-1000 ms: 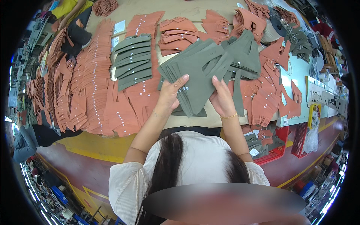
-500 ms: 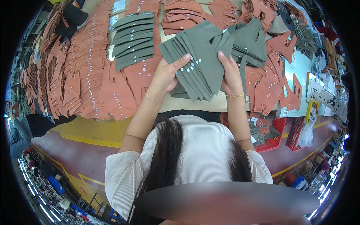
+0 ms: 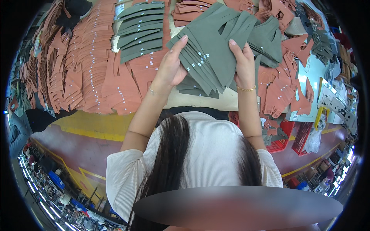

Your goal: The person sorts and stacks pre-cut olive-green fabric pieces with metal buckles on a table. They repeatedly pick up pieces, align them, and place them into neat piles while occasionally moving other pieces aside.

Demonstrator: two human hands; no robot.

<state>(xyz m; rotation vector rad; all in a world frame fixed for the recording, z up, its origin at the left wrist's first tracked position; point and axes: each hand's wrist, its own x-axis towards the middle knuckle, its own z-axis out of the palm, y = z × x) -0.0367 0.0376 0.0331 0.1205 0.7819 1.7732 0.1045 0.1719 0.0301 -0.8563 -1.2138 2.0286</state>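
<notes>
Between my hands is a fanned bundle of dark green cut fabric pieces, with small white stickers near their edges. My left hand grips the bundle's left edge, thumb on top and fingers underneath. On the right side, my right hand pinches the same bundle with its thumb on top. Under the bundle lie more green pieces on the table. Just right of my right hand rests another green stack. To the left, green pieces are laid out in overlapping rows.
Rust-orange fabric pieces cover the table's left side in long overlapping rows. More orange pieces lie at the right, beside a pale blue board. A red crate holding fabric pieces stands below the table's right edge.
Both hands have lifted the bundle slightly farther from me and to the right. My left thumb has slid toward the bundle's upper left edge, and more green pieces show beneath.
</notes>
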